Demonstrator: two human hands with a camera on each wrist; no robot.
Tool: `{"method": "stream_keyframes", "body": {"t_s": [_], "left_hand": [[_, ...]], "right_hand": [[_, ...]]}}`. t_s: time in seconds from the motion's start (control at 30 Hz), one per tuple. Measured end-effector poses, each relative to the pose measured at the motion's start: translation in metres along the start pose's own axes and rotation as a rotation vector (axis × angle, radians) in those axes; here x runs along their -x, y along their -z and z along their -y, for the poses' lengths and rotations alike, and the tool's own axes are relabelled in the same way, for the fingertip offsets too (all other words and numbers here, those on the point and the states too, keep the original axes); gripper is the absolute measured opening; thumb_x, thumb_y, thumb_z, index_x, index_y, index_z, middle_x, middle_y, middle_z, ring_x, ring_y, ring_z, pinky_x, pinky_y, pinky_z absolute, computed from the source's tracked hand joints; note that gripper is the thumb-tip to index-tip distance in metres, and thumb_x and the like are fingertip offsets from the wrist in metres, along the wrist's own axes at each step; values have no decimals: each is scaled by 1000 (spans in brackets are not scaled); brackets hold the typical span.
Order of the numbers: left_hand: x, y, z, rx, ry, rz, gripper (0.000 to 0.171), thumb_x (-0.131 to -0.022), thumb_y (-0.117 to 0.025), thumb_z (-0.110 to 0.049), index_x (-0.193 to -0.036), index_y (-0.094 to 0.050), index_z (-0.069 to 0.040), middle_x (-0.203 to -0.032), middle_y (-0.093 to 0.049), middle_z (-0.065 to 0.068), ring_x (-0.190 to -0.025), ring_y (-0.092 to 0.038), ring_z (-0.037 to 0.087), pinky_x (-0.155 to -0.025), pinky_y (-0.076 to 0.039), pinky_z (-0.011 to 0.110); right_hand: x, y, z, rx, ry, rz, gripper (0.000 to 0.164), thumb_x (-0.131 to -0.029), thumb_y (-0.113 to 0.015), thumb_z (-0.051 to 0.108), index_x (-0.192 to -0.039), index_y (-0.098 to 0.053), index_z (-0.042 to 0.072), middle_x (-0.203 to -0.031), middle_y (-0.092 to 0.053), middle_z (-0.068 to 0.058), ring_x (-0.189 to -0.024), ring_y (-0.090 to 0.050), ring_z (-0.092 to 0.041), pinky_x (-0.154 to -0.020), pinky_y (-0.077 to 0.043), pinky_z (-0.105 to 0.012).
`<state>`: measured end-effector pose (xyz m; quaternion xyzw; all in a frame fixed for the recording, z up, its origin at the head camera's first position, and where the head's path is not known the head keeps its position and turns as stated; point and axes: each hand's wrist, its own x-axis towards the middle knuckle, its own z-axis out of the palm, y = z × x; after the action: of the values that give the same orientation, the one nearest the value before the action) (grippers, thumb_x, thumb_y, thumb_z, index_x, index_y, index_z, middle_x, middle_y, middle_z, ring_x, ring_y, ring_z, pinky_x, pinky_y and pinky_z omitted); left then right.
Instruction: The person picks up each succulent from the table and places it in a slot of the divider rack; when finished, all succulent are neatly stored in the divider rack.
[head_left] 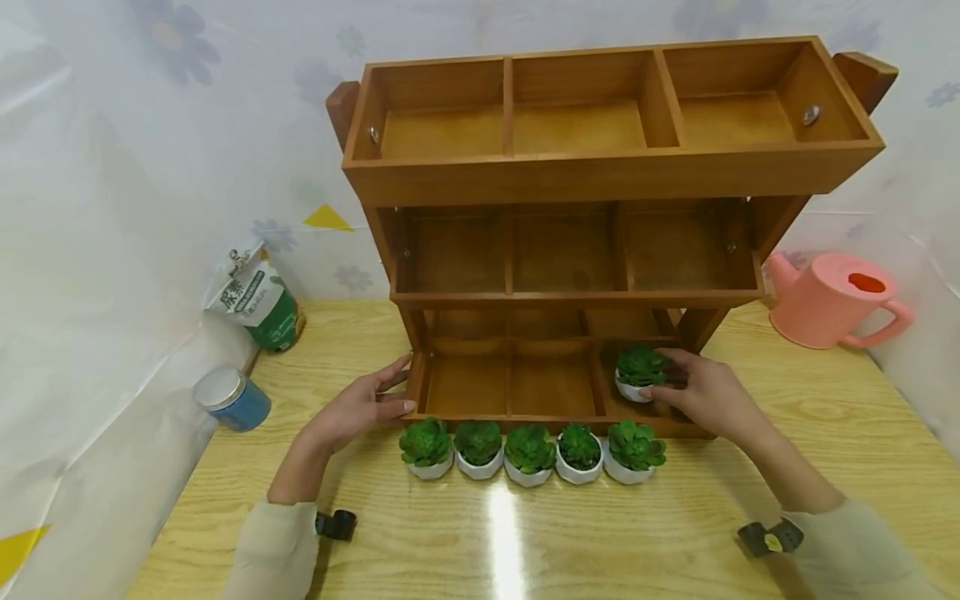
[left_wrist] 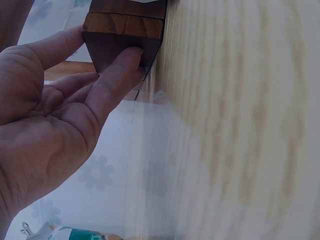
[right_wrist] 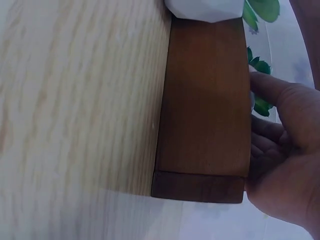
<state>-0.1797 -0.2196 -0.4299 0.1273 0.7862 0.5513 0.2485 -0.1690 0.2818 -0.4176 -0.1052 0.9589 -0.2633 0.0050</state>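
A brown wooden tiered shelf (head_left: 600,177) with divided compartments stands in the middle of the table. My right hand (head_left: 708,398) pinches a potted green succulent (head_left: 640,367) in a white pot, inside the right compartment of the bottom tier. In the right wrist view, the front board (right_wrist: 205,100) hides most of that pot. My left hand (head_left: 352,412) touches the left end of the bottom tier, its fingers (left_wrist: 112,82) fairly straight against the wood. Several more potted succulents (head_left: 529,450) form a row along the shelf's front.
Right of the shelf stands a pink watering can (head_left: 832,302). At the left are a blue jar (head_left: 238,404) with a pale lid and a green-and-white bag (head_left: 266,304) with a clip on top. A flower-patterned sheet (head_left: 292,150) hangs behind the table (head_left: 420,542).
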Motion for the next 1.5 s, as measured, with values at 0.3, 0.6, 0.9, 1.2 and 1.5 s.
{"method": "stream_keyframes", "body": {"t_s": [0.3, 0.6, 0.9, 1.2, 1.5], "left_hand": [[2, 1, 1, -19, -14, 5, 80, -103, -62, -20, -165, -11, -18, -169, -19, 19, -152, -27, 42, -107, -53, 43], [0, 0, 0, -16, -6, 1, 80, -103, -62, -20, -165, -11, -19, -169, -20, 18, -152, -29, 41, -107, -53, 42], [1, -1, 1, -5, -5, 11, 80, -103, -62, -21, -165, -11, -21, -169, -19, 17, -154, -25, 41, -109, -51, 43], [2, 1, 1, 28, -10, 25, 80, -103, -61, -19, -165, -11, -22, -169, -17, 17, -154, -24, 41, -107, -53, 42], [1, 0, 2, 37, -12, 24, 80, -103, -62, -21, -165, -11, -22, -169, -18, 16, -154, -25, 40, -107, -53, 42]], "right_hand": [[-3, -5, 5, 20, -8, 12, 68, -90, -78, 36, -138, -56, -7, -111, -73, -26, -100, -71, -42, -84, -56, -58], [-6, -2, 4, 34, -12, 52, 67, -91, -76, 34, -140, -54, -6, -114, -71, -28, -103, -69, -45, -85, -55, -60], [-3, 0, 5, 47, -26, 68, 66, -91, -75, 32, -140, -54, -7, -122, -67, -32, -107, -66, -49, -87, -54, -62], [2, 7, 8, 35, -9, 45, 66, -91, -77, 35, -140, -56, -4, -116, -71, -28, -103, -69, -46, -86, -54, -61], [17, 19, 4, -47, 16, 50, 68, -95, -73, 37, -148, -48, 2, -125, -68, -27, -110, -69, -43, -87, -57, -58]]}}
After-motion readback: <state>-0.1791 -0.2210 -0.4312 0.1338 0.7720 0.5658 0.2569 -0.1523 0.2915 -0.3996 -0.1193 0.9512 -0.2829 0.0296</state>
